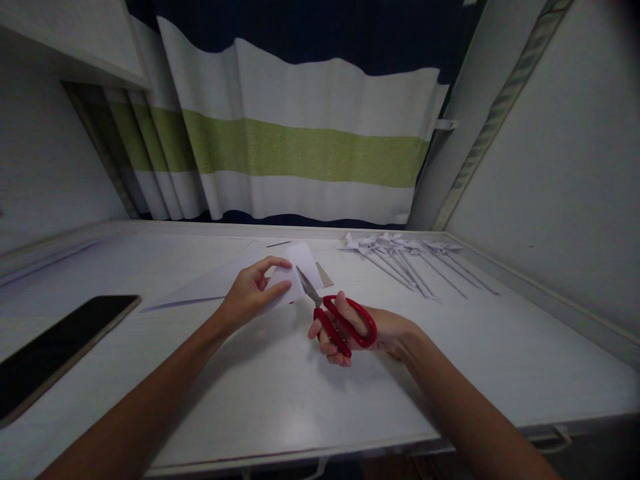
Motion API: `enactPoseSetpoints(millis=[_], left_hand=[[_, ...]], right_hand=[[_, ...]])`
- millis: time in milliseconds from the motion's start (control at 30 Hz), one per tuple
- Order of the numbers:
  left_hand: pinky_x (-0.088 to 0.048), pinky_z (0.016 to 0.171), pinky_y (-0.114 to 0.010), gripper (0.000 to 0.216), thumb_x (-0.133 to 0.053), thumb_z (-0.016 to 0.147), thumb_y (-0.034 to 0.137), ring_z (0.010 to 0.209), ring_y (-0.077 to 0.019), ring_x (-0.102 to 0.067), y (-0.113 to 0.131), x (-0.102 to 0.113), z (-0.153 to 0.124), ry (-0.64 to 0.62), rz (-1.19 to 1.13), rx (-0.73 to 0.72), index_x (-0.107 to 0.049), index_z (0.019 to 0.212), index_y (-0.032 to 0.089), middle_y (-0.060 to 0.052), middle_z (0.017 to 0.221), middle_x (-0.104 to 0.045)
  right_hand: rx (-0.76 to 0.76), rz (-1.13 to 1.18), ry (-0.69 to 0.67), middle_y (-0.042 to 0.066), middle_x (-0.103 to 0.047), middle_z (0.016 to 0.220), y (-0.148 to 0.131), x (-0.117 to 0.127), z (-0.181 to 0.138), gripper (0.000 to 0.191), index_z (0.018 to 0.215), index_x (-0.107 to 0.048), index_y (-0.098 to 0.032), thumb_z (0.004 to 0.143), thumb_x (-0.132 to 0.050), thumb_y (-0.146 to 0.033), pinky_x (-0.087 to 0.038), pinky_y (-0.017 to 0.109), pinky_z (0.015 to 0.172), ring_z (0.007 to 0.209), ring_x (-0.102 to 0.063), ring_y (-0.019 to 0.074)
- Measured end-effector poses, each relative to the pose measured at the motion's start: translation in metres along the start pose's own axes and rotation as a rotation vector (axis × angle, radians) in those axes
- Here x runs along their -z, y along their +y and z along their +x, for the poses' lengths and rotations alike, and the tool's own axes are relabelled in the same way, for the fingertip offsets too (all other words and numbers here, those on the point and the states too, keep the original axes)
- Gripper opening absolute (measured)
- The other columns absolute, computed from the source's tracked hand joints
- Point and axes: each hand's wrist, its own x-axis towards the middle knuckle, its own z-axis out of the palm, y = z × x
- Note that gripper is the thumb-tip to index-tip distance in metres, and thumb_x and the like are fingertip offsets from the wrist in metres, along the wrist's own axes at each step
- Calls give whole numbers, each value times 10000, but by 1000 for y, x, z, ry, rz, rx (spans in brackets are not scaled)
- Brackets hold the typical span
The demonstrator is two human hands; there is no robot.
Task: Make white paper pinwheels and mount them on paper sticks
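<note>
1. Just left of the frame's centre, the left hand (257,290) pinches a small piece of white paper (290,283), thumb toward the near side and fingers along the top.
2. Just right of centre, the right hand (347,317) grips red-handled scissors (311,289), the thumb through one loop; the handles stand apart and the blades point up and left, their tips against the paper.
3. Behind the left hand lies a larger white sheet (200,285), spread over the worktop (280,420).
4. A brownish piece (325,275) shows just right of the paper.
5. Right of centre, white folded paper shapes (387,244) lie clustered, with thin stems running toward the lower right.
6. A dark-screened device (60,350) lies at the left edge.
7. A striped curtain (310,153) fills the upper middle.
</note>
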Motion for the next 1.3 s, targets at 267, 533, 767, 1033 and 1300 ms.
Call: enactPoseSetpoints(millis=[267,533,767,1033,1300], left_hand=[[-315,340,-133,271,-588,678,289,368,-63,-437,-3,-10,-3,49,-74,94,-546,910,155,48,475,-508],[-400,387,-157,252,-614,653,278,439,-102,-531,-2,-18,-6,121,-200,165,-584,866,148,16,519,-590],[-351,339,-115,217,-619,653,246,376,-70,-493,4,-25,-11,190,-204,136,-597,837,134,31,464,-577],[-354,343,-130,226,-631,643,274,388,-81,-500,4,-28,-14,239,-153,101,-601,812,127,10,502,-592],[-342,342,-115,215,-630,642,273,394,-66,-488,3,-30,-14,235,-165,95,-597,798,129,11,519,-593]], right_hand=[[35,48,4,20,-492,597,2,-1,5,646,838,-482,-92,694,-290,-692,-333,206,423,482,-492,91],[99,113,-50,26,-504,643,4,-4,9,659,912,-489,-87,688,-323,-684,-356,216,468,507,-497,88],[125,108,-66,25,-490,643,7,-2,11,669,921,-479,-90,696,-281,-689,-332,203,450,518,-486,89],[149,28,-58,7,-466,610,7,-3,12,669,942,-455,-91,711,-246,-682,-311,201,426,473,-446,74],[158,-30,-23,-5,-453,585,7,-6,11,649,926,-448,-95,720,-241,-674,-291,196,394,435,-417,67]])
